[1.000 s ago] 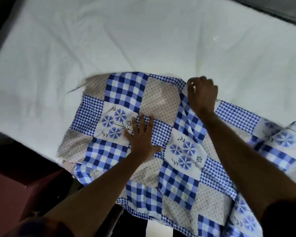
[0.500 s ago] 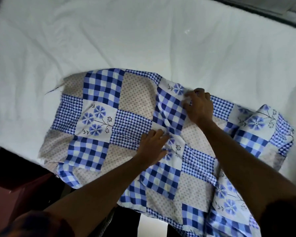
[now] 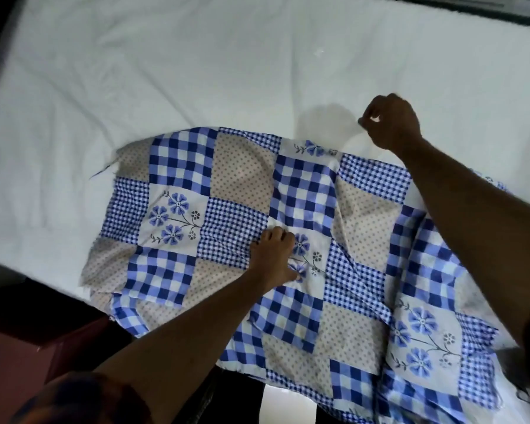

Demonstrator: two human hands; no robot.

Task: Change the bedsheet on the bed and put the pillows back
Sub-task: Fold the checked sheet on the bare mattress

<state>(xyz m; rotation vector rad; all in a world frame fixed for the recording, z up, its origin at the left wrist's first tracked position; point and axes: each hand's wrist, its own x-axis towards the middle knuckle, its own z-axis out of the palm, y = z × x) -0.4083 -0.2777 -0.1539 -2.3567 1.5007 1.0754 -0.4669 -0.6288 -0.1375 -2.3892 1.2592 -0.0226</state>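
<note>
We are unfolding the patchwork bedsheet (image 3: 240, 179) across the bed. To do it well, we are wanting one hand to anchor the cloth while the other draws a single layer toward the far side. That pull should be going low and even, so the folds are opening without dragging the whole bundle along.

Our left hand (image 3: 274, 258) is curling its fingers into the cloth at a flowered square, bunching it slightly. Our right hand (image 3: 392, 123) is hovering over the white mattress (image 3: 196, 71) just past the sheet's far edge, with its fingers closed into a fist. We cannot tell whether it is pinching a layer.

The sheet is lying rumpled and covering only the near part of the mattress, with its near edge hanging over the bedside. It is looking thin and limp. It is showing blue checks, dotted beige squares and blue flower sprigs, and a loose thread is trailing at the far left corner.
</note>
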